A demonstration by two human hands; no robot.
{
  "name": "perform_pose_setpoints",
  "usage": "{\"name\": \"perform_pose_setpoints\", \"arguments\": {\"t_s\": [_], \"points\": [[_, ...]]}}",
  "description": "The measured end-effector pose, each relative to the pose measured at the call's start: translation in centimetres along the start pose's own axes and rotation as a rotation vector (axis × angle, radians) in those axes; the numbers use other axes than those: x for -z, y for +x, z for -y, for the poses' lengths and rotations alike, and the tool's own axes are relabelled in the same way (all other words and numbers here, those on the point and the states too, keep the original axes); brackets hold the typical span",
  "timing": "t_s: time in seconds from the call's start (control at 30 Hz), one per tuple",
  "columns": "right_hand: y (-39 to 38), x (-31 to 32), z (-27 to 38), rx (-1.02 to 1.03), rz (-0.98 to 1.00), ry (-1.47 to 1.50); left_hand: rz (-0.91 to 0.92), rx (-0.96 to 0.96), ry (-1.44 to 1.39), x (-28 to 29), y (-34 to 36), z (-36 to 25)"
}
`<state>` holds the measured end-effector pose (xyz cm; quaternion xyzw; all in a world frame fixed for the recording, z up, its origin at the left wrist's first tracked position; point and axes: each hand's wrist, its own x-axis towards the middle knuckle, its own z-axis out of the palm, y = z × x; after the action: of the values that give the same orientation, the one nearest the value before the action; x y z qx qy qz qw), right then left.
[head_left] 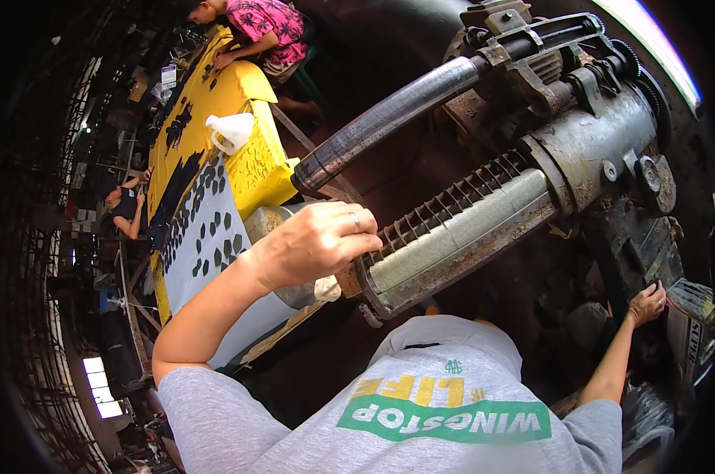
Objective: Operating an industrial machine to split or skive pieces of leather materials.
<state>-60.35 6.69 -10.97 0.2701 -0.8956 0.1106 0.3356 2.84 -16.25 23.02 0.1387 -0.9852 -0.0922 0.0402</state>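
Fingers (359, 237) of left hand (322, 243) curl by coil (450, 199) end; right hand (648, 304) at frame (643, 246) edge; grips unclear; roller (397, 118) clear of coil.

1. Far bar (405, 113): smooth, glossy metal.
2. Far-right cylinder (598, 134): dull, scuffed metal.
3. Ribbed coil (454, 197): rough, rusty-looking metal.
4. Pale strip (462, 229) along its near side: matt, finely textured.
5. Left counter (248, 83): glossy yellow top, rough-looking near side.
6. Jug (235, 130) on it: smooth white plastic.
7. Near shirt (428, 359): matt grey cloth.

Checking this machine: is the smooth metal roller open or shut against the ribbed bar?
Open: the smooth metal roller stands apart from the ribbed bar, a dark gap between.
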Motion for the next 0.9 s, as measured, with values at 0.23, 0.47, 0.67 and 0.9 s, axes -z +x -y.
{"name": "perform_pose_setpoints", "arguments": {"t_s": [0.23,0.47,0.67,0.9], "points": [[0.0,-0.1,-0.3,0.021,-0.006,-0.026,-0.161,0.373,-0.041,-0.9,-2.4,-0.6],[-0.1,-0.6,-1.4,-0.027,0.039,-0.006,-0.419,0.823,-0.114,-6.5,-6.3,0.2],[0.1,0.0,-0.1,0.01,0.029,-0.027,-0.619,0.881,-0.245,-11.2,-6.8,1.2],[0.5,1.2,0.7,-0.043,0.095,-0.034,-0.786,1.027,-0.626,-11.8,-5.3,2.7]]}}
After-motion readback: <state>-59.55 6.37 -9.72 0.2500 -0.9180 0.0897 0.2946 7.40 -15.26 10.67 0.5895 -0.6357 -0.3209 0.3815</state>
